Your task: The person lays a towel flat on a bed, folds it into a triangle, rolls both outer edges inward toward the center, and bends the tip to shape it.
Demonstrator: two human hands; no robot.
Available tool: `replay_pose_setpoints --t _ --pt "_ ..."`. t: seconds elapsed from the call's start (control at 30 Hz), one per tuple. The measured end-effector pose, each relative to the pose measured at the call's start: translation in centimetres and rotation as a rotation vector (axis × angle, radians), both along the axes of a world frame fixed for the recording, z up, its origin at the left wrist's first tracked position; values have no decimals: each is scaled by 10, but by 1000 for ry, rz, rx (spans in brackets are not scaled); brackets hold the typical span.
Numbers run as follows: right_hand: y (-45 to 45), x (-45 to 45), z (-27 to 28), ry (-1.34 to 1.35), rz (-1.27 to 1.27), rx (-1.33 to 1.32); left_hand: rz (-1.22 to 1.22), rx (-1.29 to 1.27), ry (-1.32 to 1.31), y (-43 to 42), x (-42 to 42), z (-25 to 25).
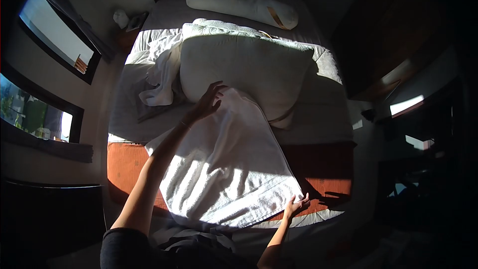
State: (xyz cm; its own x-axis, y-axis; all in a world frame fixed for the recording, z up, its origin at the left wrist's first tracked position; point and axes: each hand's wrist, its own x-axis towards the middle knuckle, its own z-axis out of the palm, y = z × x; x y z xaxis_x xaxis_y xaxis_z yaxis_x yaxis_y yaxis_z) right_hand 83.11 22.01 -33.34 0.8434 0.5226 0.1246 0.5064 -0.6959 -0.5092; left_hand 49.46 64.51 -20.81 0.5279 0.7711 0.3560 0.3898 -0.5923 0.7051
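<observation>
A white towel (226,154) lies spread out in front of me, with soft folds and a sunlit lower half. My left hand (209,100) is at the towel's upper left edge, fingers apart and slightly bent, beside the big pillow. At the lower right corner of the towel, my right hand (297,204) is closed on the fabric. The big pale pillow (244,65) lies flat just beyond the towel, whose top end reaches its near edge. Under the towel runs an orange-brown bed runner (323,162).
The bed (323,114) has grey sheets and a dark headboard. A white bolster (239,6) lies at its far end. Crumpled white cloth (159,77) sits left of the pillow. Windows (59,30) line the left wall; a dark cabinet (393,35) stands at right.
</observation>
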Motion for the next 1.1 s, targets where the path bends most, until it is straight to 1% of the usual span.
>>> replay_pose_setpoints --t 0.03,0.07,0.1,0.17,0.2,0.23,0.27,0.3,0.33,0.37,0.4,0.43,0.5,0.53,0.57,0.63,0.67,0.77,0.8,0.83,0.87,0.9,1.0,1.07,1.1 --pt "8 -7 5 -128 -26 -47 38 -5 19 -4 -22 -7" --pt "16 -13 6 -144 36 6 91 35 70 -9 -46 -14" --pt "33 -23 13 -25 129 175 140 74 120 -13 -77 -31" --pt "74 -47 21 -124 303 259 304 85 317 -29 -153 -84" --pt "99 -60 29 53 389 286 416 -72 414 -47 -191 -114" --pt "127 -73 37 232 474 311 558 -130 573 -62 -232 -154" --pt "156 -87 53 284 535 333 571 -262 600 -81 -262 -156" --pt "186 -99 68 337 597 354 653 -349 609 -102 -287 -165" --pt "218 -107 77 182 699 392 661 -491 609 -118 -312 -171" --pt "248 -116 85 27 799 428 672 -630 616 -136 -331 -168" --pt "276 -123 99 2 838 398 700 -706 633 -151 -334 -153" --pt "301 -131 114 -21 879 368 745 -729 655 -162 -331 -140" --pt "346 -137 119 -53 943 370 878 -674 705 -177 -323 -137" --pt "365 -138 118 -71 975 371 934 -624 720 -179 -310 -121" --pt "380 -138 114 -103 997 284 973 -575 729 -179 -310 -128" --pt "406 -132 102 -172 1031 102 950 -498 658 -171 -314 -130" --pt "422 -125 100 -252 1040 60 890 -474 588 -166 -322 -141" --pt "441 -111 119 89 969 91 815 -392 468 -155 -340 -151" --pt "453 -97 101 299 908 203 807 -479 395 -144 -346 -136" --pt "455 -97 101 347 880 253 871 -502 325 -142 -346 -118" --pt "456 -97 104 394 852 303 906 -525 308 -146 -344 -103" --pt "458 -95 100 441 823 352 942 -549 293 -148 -343 -99" --pt "471 -104 75 26 864 360 1066 -507 402 -165 -358 -141" --pt "469 -117 82 -100 818 323 1116 -310 443 -173 -369 -185" --pt "468 -123 84 -162 794 307 1139 -209 462 -173 -366 -184"
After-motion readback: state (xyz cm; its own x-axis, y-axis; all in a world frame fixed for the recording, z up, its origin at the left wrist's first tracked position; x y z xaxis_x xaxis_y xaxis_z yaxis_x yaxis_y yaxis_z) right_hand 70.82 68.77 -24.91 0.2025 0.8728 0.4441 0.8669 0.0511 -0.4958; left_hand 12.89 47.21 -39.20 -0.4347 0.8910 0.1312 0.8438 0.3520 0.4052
